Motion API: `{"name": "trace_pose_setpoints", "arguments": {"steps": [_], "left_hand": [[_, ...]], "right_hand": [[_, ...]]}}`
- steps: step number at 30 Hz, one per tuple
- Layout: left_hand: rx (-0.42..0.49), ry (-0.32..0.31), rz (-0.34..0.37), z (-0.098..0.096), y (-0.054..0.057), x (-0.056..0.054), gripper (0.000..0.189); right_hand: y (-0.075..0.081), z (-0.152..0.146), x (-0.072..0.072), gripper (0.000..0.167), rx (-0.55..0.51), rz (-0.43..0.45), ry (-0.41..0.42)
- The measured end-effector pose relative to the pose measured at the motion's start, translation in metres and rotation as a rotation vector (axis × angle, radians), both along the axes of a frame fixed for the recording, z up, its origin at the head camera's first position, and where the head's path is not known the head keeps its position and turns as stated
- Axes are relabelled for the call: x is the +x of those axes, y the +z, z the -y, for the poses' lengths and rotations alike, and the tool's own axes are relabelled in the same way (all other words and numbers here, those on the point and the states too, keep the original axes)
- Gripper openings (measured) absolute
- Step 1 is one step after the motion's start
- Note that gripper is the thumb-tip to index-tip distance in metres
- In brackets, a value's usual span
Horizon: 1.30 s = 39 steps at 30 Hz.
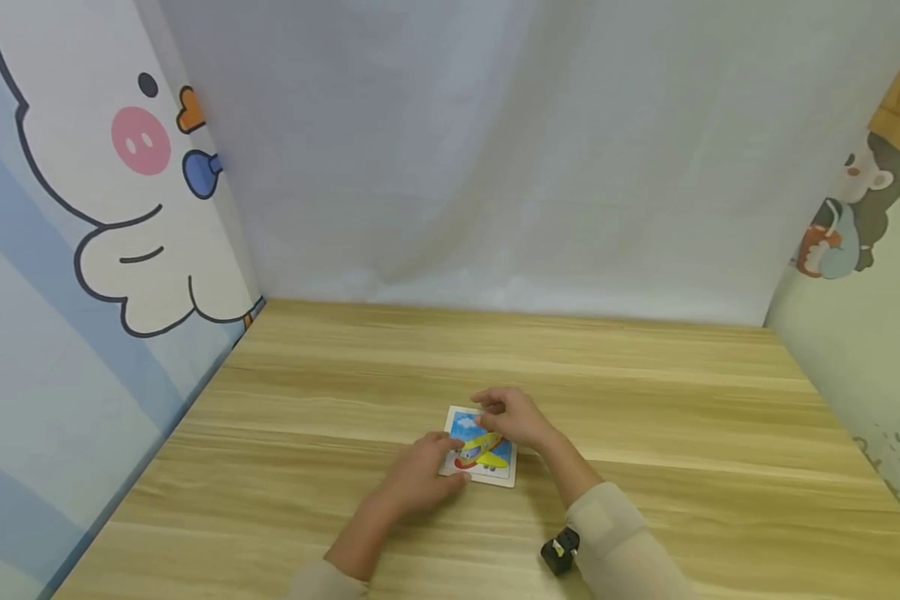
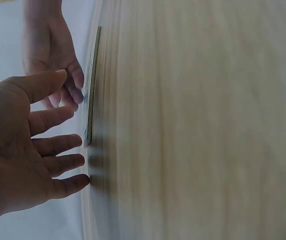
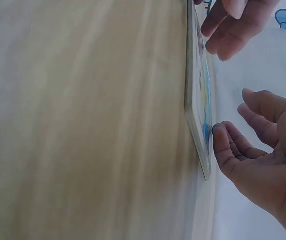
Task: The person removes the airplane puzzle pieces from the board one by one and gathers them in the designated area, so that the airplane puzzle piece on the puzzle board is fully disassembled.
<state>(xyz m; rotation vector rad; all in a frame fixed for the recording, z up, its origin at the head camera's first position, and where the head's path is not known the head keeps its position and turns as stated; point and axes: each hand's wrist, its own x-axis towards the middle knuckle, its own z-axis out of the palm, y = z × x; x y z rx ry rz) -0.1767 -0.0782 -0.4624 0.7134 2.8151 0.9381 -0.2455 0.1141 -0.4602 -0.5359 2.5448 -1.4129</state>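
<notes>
A flat square picture board [image 1: 497, 460], showing a yellow airplane on a blue sky, lies on the wooden table. My left hand [image 1: 418, 473] is at its left side, fingers spread and thumb apart; in the left wrist view the little finger reaches down close to the tabletop. On the far right side of the board is my right hand [image 1: 519, 417], its fingers loosely bent. The right wrist view shows a fingertip of the right hand [image 3: 267, 145] at the face of the board [image 3: 201, 107]; whether it touches is unclear. Neither hand holds anything visible.
A small black box-like object [image 1: 559, 552] is by the right sleeve. The wooden table [image 1: 330, 367] meets a pale grey curtain [image 1: 495, 167] at the back. Cartoon-printed panels stand at the left and right.
</notes>
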Motion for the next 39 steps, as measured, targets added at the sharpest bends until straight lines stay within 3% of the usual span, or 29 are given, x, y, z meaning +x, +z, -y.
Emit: {"name": "trace_pose_setpoints", "arguments": {"steps": [8,14,19,30,39], "left_hand": [[-0.057,0.041,0.024,-0.012,-0.002,0.004,0.048],[-0.065,0.058,0.108,-0.019,0.0,0.013,0.057],[-0.107,0.052,0.159,-0.022,0.003,0.02,0.065],[-0.216,-0.021,0.168,-0.024,0.006,0.03,0.082],[-0.245,-0.009,0.151,-0.029,0.01,0.032,0.08]], "right_hand": [[-0.004,0.005,-0.007,0.03,0.033,0.03,-0.022],[-0.006,0.006,-0.009,0.026,0.055,0.07,-0.035],[-0.008,0.008,-0.012,0.024,0.097,0.063,0.001],[-0.005,0.013,-0.012,0.017,0.161,0.055,0.035],[-0.005,0.02,-0.011,0.018,0.189,0.072,0.005]]}}
